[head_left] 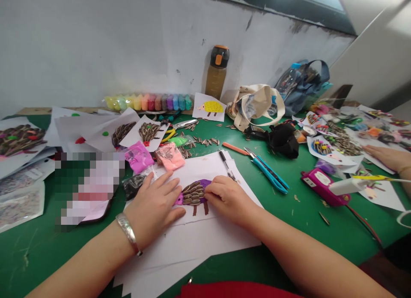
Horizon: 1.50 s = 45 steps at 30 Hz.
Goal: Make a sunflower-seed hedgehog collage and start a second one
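Purple clay [206,185], by the look of it, backs the hedgehog figure [194,192] lying between your two sets of fingertips, on white paper sheets [221,236] that run beneath both hands. Expect the clay to be soft and easily dented, and the seeds [189,196] set in it light, hard and a little slick; each is best taken by its edges between thumb and fingertip, while the thin paper, likely to slide, is better steadied flat than lifted. Your left hand [156,202] has its fingers loosely spread and grasps nothing, laid with its tips just beside the pink face [179,199]. Your right hand [229,200] has thumb and fingers drawn close at the purple end; what lies between their tips is hidden, so you cannot tell whether they grip a seed or only press. Beyond those right fingers lies a black pen [227,165].
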Tool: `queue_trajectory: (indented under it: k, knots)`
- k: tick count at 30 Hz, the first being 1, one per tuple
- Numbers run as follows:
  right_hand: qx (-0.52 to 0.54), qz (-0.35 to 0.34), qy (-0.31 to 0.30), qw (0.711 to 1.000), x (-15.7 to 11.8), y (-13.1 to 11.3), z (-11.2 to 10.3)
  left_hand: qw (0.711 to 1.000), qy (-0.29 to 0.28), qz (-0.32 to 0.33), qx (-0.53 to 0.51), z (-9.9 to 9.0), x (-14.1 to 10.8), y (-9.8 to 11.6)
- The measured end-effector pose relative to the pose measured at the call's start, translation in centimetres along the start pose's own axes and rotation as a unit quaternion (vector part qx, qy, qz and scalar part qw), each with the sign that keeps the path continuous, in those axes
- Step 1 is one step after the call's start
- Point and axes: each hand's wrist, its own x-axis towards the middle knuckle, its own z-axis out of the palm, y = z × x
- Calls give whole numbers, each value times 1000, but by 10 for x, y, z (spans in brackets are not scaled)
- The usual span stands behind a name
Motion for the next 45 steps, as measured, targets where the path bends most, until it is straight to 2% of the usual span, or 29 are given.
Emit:
queue_trajectory:
  k: [5,15,31,45]
  knots:
    - [7,26,16,1000,1,6,-3,1000,9,8,4,1,0,-1]
    - [-41,6,42,998,5,4,9,1000,-5,-2,-6,-4,0,1]
    - [-16,28,42,999,10,6,12,999,-31,-7,30,-5,1,1]
    - [-13,36,43,998,11,5,14,1000,-11,-13,15,0,-2,-1]
